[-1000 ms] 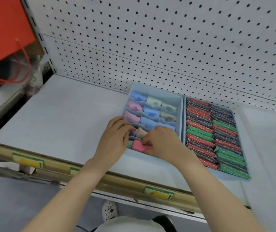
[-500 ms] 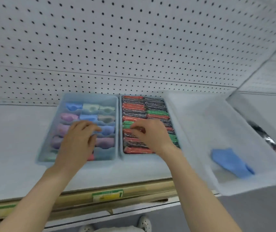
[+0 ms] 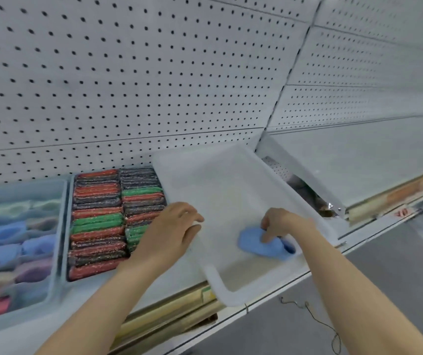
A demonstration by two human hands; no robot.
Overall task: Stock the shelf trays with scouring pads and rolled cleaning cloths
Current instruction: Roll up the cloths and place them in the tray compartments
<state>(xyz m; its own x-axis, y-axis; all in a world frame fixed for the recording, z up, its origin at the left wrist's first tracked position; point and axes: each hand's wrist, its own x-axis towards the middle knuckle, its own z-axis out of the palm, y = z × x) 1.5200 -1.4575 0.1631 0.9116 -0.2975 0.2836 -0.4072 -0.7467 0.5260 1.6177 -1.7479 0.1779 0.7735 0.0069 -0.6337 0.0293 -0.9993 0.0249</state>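
**Q:** Why does your left hand lie on the bin?

**A:** My left hand (image 3: pixel 172 231) has its fingers bent over the left rim of the white bin (image 3: pixel 218 180). I think it holds the bin steady. The bin stands askew on the shelf (image 3: pixel 359 155), and its near corner seems to reach past the front edge.

**Q:** And the right hand?

**A:** My right hand (image 3: pixel 282 224) is inside the bin. Its fingers are curled down and pinch the blue cloth (image 3: pixel 259 245), the only thing I see in there. The cloth lies on the bin floor, near the right wall, directly under my fingertips.

**Q:** Where should it go?

**A:** I judge it belongs in the cloth tray (image 3: pixel 58 239) at the far left, where the rolled cloths (image 3: pixel 5 252) stand in compartments. This tray is well apart from my right hand. The pad tray (image 3: pixel 70 252) with the scouring pads (image 3: pixel 97 219) stands between, just beside my left hand.

**Q:** Is there free room?

**A:** The tray is blurred, so I cannot tell which compartment is free.
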